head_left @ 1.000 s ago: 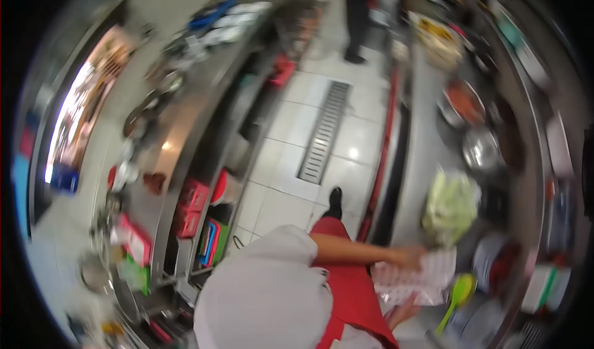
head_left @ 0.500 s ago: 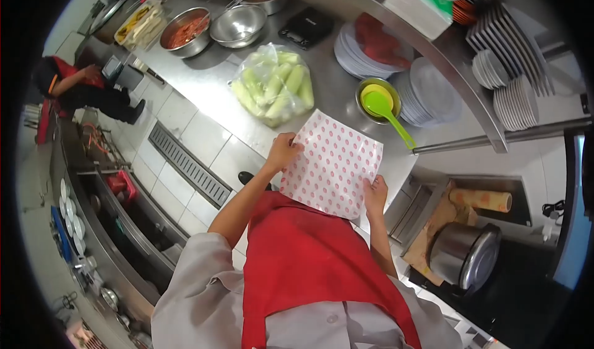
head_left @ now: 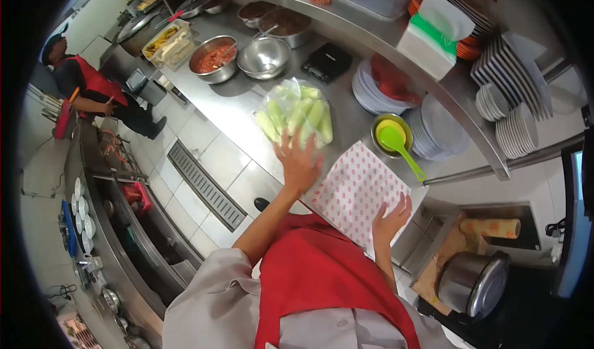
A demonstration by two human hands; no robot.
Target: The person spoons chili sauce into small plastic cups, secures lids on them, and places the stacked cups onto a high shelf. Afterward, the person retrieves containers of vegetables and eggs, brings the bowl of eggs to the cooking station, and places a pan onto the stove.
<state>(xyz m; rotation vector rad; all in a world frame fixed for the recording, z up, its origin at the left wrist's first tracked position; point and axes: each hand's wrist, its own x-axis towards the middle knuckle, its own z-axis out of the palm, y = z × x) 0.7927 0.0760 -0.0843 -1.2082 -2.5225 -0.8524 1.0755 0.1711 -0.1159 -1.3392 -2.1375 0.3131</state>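
My left hand (head_left: 300, 165) is spread open, its fingertips at the near edge of a clear plastic bag of pale green vegetables (head_left: 297, 113). White paper with a pink print (head_left: 359, 191) lies flat on the metal counter's front edge. Over the paper's right side rests my right hand (head_left: 390, 218), fingers apart and holding nothing. Just behind the paper, a metal bowl (head_left: 377, 144) contains a yellow bowl and a green spoon (head_left: 408, 162).
Behind are a bowl of red food (head_left: 213, 59), an empty metal bowl (head_left: 264, 58), a black scale (head_left: 327, 63) and stacked plates (head_left: 371, 92). A shelf (head_left: 396, 46) overhangs the counter. Another person (head_left: 99, 86) stands far left. A lidded pot (head_left: 473, 284) sits right.
My left hand has let go of the paper and moved up to the bag, fingers spread. The paper now lies on the counter, and my right hand has opened over it.
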